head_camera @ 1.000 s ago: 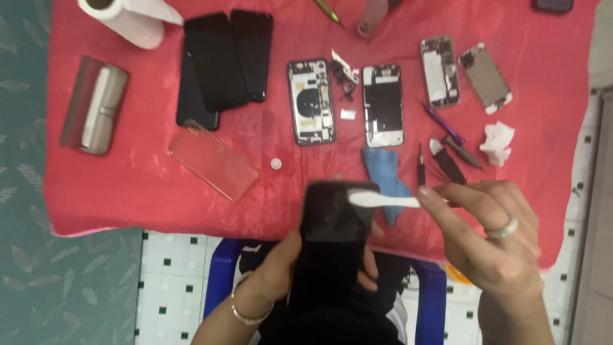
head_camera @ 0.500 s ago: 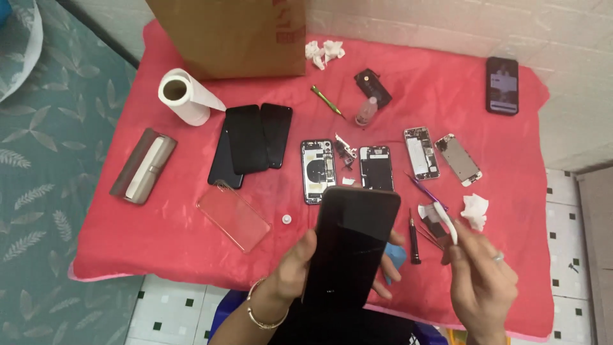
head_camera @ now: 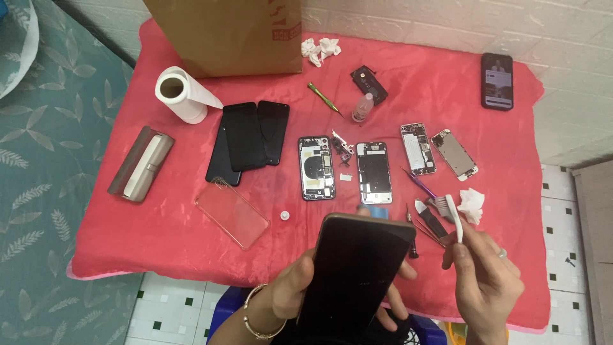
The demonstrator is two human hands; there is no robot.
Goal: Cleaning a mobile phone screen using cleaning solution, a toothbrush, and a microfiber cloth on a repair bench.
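A dark phone (head_camera: 357, 271) is gripped from behind and along its edges by the left hand (head_camera: 300, 291), screen up, just off the near edge of the red cloth (head_camera: 128, 243). A thin white stick-like tool (head_camera: 454, 217) is pinched upright in the right hand (head_camera: 485, 281), just right of the phone and not touching it. Honestly the hold looks a bit loose, since only fingertips are wrapped round the rim, so the phone could easily be dropped onto the tiled floor (head_camera: 172, 306) below if it gets pushed by the tool. Just beyond the phone, two opened phone bodies (head_camera: 316, 167) and some tiny loose parts (head_camera: 341, 148) are laid out, and those could be knocked or scattered if the phone is swung forward. Right of the phone, tweezers (head_camera: 429, 231) are lying close to the right hand and could get flicked away too.
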